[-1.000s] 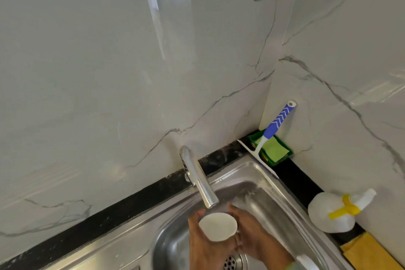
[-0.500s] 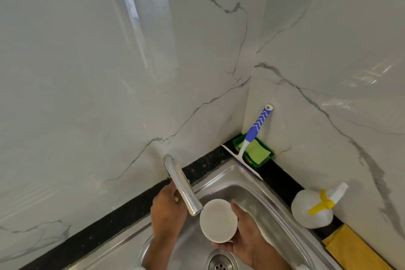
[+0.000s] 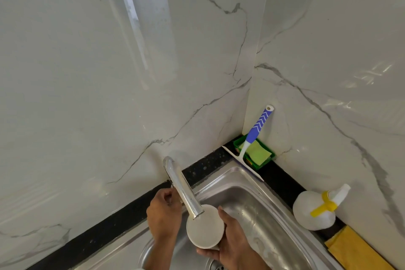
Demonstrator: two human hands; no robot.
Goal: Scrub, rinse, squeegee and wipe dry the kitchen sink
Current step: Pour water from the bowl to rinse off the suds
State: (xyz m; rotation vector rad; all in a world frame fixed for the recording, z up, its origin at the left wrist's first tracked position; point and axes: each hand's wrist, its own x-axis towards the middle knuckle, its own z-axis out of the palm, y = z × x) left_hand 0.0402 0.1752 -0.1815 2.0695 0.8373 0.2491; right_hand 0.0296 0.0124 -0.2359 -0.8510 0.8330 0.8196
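A steel sink (image 3: 260,208) fills the bottom of the head view, its drain (image 3: 217,266) at the lower edge. My right hand (image 3: 233,245) holds a white cup (image 3: 205,227) under the spout of the chrome tap (image 3: 182,188). My left hand (image 3: 164,215) is curled at the tap's base, beside the spout; what it grips there is hidden. A squeegee (image 3: 255,132) with a blue and white handle leans in the corner. A green sponge (image 3: 256,152) lies in a green tray (image 3: 266,163) behind it.
A white spray bottle (image 3: 315,212) with a yellow collar lies on the black counter (image 3: 280,178) at the right. A yellow cloth (image 3: 355,250) lies in front of it. Marble walls close off the back and right side.
My left hand left the cup and went to the tap's base. My right hand now holds the cup alone under the spout. The view has shifted slightly.
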